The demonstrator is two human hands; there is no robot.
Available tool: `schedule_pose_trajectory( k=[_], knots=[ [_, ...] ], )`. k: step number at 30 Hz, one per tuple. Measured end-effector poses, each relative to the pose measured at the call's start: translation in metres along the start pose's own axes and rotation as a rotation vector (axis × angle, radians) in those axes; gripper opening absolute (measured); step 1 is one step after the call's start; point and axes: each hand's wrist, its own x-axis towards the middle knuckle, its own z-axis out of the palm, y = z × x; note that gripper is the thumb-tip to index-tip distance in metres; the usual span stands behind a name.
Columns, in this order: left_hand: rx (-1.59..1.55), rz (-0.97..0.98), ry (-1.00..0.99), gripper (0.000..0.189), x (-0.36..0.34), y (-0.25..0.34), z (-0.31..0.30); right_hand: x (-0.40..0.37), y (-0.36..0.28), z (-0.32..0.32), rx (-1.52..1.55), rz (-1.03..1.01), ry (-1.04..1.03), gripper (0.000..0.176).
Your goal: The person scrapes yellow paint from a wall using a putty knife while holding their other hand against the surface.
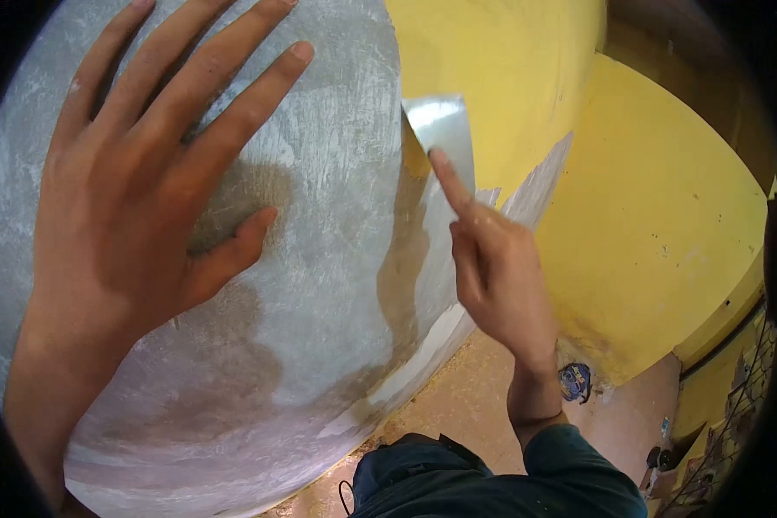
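Note:
A big rounded surface fills the left and middle of the view, with a scuffed grey area meeting a yellow painted area along an uneven edge. My left hand is spread over the grey side, fingers apart and holding nothing; whether the palm touches cannot be told. In my right hand is a wide-bladed scraper, its shiny metal blade at the border of grey and yellow. My index finger lies stretched along the blade. The fist hides the scraper's handle, if it has one.
Another curved yellow panel stands at the right. Yellowish bits speckle the brown floor. A crumpled dark blue packet lies on the floor near the panel's foot. Wire mesh and small items are at the far right.

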Motion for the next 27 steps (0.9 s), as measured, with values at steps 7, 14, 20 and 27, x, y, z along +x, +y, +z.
schedule_pose_trajectory(
  k=[7,14,20,27],
  knots=[
    [-0.017,-0.026,0.001,0.107,-0.002,0.002,-0.001,-0.011,-0.005,0.004,-0.059,0.013,-0.038,0.081],
    [-0.019,-0.005,0.0,0.104,0.002,-0.001,-0.002,-0.009,-0.014,0.002,0.029,0.082,0.003,0.076],
    [-0.006,0.0,-0.009,0.103,0.001,0.0,0.0,-0.001,-0.011,-0.004,-0.006,0.04,0.022,0.077],
    [0.007,-0.006,-0.018,0.105,0.001,0.0,-0.003,0.007,-0.017,-0.001,0.019,0.04,0.058,0.076]
  ],
)
